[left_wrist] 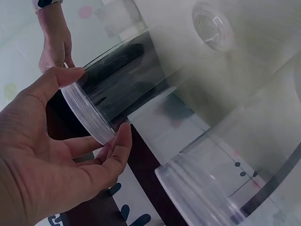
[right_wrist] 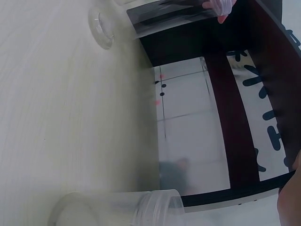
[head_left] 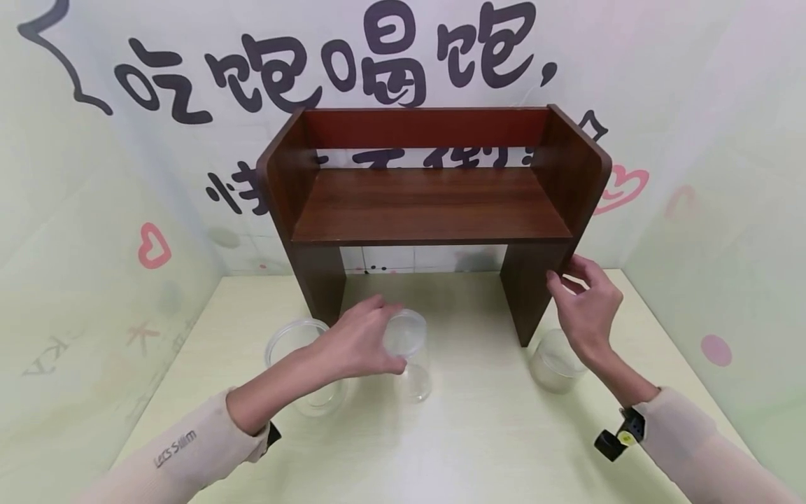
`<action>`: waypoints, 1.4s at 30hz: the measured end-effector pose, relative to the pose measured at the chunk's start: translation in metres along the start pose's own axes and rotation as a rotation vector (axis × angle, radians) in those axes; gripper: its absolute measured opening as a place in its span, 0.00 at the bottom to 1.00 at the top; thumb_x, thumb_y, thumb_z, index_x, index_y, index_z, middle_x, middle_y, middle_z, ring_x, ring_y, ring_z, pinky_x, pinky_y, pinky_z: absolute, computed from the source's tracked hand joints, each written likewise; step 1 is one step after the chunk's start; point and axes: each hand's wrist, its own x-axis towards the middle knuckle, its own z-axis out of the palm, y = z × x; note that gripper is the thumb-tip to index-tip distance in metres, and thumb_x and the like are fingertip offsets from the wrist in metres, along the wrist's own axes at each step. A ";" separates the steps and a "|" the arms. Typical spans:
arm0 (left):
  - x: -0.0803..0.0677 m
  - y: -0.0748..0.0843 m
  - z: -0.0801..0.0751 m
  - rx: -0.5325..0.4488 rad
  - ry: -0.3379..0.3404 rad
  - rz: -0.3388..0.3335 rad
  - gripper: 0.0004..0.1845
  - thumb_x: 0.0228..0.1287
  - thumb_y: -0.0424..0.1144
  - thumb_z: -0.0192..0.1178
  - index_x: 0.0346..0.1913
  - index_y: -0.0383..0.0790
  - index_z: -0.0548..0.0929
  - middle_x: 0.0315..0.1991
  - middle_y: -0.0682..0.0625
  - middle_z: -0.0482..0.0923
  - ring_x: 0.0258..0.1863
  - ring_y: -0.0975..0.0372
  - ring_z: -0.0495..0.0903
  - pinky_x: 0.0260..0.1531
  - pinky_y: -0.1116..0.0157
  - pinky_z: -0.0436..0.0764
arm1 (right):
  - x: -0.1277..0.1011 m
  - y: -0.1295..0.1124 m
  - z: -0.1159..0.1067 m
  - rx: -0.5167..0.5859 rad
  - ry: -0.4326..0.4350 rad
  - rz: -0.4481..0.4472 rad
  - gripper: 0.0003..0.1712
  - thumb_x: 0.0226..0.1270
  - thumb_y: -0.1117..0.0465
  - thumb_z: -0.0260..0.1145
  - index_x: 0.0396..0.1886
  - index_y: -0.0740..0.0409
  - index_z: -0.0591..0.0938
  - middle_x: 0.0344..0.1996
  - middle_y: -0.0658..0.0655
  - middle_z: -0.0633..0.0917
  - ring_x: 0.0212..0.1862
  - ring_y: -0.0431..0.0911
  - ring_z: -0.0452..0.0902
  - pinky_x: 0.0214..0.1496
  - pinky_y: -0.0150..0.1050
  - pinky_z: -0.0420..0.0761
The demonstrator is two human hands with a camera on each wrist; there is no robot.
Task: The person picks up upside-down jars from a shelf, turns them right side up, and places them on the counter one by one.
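My left hand (head_left: pixel 362 343) grips a clear plastic jar (head_left: pixel 417 381) by its lid (left_wrist: pixel 89 113), thumb on one side and fingers curled on the other. The jar stands roughly upright in front of the opening under a dark brown wooden desk shelf (head_left: pixel 434 206). At the shelf's right side panel (head_left: pixel 535 283), my right hand (head_left: pixel 588 304) holds the front edge between thumb and bent fingers; some fingertips are hidden behind the panel. Only part of the right hand (right_wrist: pixel 290 195) shows in the right wrist view.
A wider clear jar (head_left: pixel 321 402) stands left, partly behind my left forearm. Another clear jar (head_left: pixel 554 364) sits right, below my right hand. The pale table (head_left: pixel 466 434) meets a back wall (head_left: pixel 157 42) with large dark lettering; side walls rise left and right.
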 end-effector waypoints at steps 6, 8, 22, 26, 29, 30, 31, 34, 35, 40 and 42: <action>0.007 0.001 -0.002 0.004 -0.054 -0.007 0.43 0.50 0.46 0.79 0.69 0.31 0.79 0.55 0.37 0.81 0.48 0.48 0.80 0.47 0.53 0.84 | -0.001 0.001 0.001 0.000 -0.002 -0.015 0.17 0.63 0.75 0.73 0.52 0.71 0.87 0.42 0.66 0.90 0.41 0.29 0.84 0.45 0.22 0.84; 0.009 0.001 -0.003 -0.008 -0.065 -0.012 0.43 0.52 0.47 0.79 0.70 0.32 0.78 0.58 0.36 0.80 0.51 0.47 0.81 0.50 0.51 0.84 | -0.001 0.000 0.001 -0.003 -0.001 -0.019 0.17 0.63 0.75 0.73 0.52 0.71 0.87 0.42 0.67 0.89 0.41 0.29 0.84 0.45 0.22 0.85; 0.005 -0.005 0.000 -0.066 -0.042 -0.026 0.48 0.47 0.52 0.85 0.71 0.38 0.78 0.60 0.42 0.82 0.53 0.50 0.82 0.48 0.52 0.85 | -0.002 0.003 0.001 0.002 0.005 -0.032 0.16 0.62 0.75 0.72 0.51 0.72 0.87 0.42 0.66 0.89 0.41 0.29 0.85 0.45 0.23 0.85; 0.002 -0.007 0.000 -0.062 -0.038 -0.035 0.50 0.46 0.53 0.85 0.72 0.38 0.77 0.61 0.42 0.81 0.55 0.50 0.82 0.51 0.50 0.85 | -0.004 0.004 0.000 0.006 0.005 -0.031 0.16 0.62 0.75 0.73 0.50 0.73 0.87 0.42 0.66 0.89 0.41 0.28 0.84 0.45 0.22 0.84; -0.002 -0.008 -0.003 -0.051 -0.011 -0.049 0.49 0.46 0.55 0.85 0.72 0.41 0.78 0.63 0.44 0.80 0.58 0.49 0.82 0.52 0.47 0.85 | -0.004 0.006 0.000 -0.002 0.003 -0.049 0.16 0.62 0.76 0.73 0.50 0.72 0.87 0.42 0.67 0.89 0.42 0.28 0.84 0.45 0.22 0.84; -0.004 -0.009 -0.004 -0.044 0.006 -0.053 0.49 0.47 0.56 0.85 0.72 0.42 0.78 0.64 0.44 0.79 0.59 0.49 0.82 0.52 0.46 0.85 | -0.004 0.006 0.000 -0.004 0.002 -0.055 0.16 0.61 0.76 0.72 0.50 0.72 0.87 0.42 0.68 0.89 0.42 0.27 0.84 0.45 0.22 0.84; -0.006 -0.009 -0.006 -0.040 0.027 -0.058 0.49 0.47 0.56 0.84 0.72 0.42 0.78 0.65 0.44 0.79 0.61 0.48 0.81 0.52 0.44 0.85 | -0.004 0.006 0.000 -0.009 -0.001 -0.063 0.16 0.62 0.76 0.72 0.50 0.72 0.87 0.42 0.68 0.89 0.42 0.27 0.84 0.46 0.22 0.84; -0.013 -0.013 -0.011 -0.038 0.107 -0.063 0.49 0.49 0.56 0.84 0.73 0.42 0.77 0.66 0.43 0.78 0.63 0.48 0.80 0.53 0.43 0.85 | -0.003 0.007 0.000 -0.021 -0.009 -0.082 0.16 0.63 0.75 0.72 0.51 0.73 0.87 0.42 0.68 0.89 0.43 0.27 0.84 0.46 0.22 0.84; -0.016 -0.014 -0.013 -0.037 0.136 -0.058 0.48 0.49 0.56 0.84 0.73 0.41 0.77 0.66 0.43 0.78 0.63 0.48 0.80 0.53 0.43 0.85 | -0.003 0.008 0.000 -0.023 -0.011 -0.090 0.15 0.63 0.76 0.71 0.50 0.74 0.87 0.42 0.68 0.89 0.43 0.27 0.84 0.47 0.22 0.84; -0.026 -0.023 -0.020 -0.035 0.246 -0.064 0.44 0.55 0.53 0.82 0.72 0.40 0.78 0.66 0.44 0.79 0.60 0.49 0.83 0.48 0.45 0.87 | -0.002 0.007 -0.002 -0.038 -0.016 -0.124 0.15 0.62 0.76 0.72 0.50 0.74 0.87 0.42 0.67 0.88 0.43 0.26 0.83 0.47 0.21 0.83; -0.030 -0.027 -0.022 -0.018 0.273 -0.078 0.41 0.57 0.51 0.80 0.72 0.39 0.78 0.65 0.44 0.79 0.58 0.50 0.84 0.44 0.45 0.87 | -0.001 0.008 -0.004 -0.044 -0.028 -0.136 0.16 0.62 0.76 0.72 0.50 0.73 0.87 0.42 0.67 0.88 0.43 0.26 0.83 0.47 0.21 0.83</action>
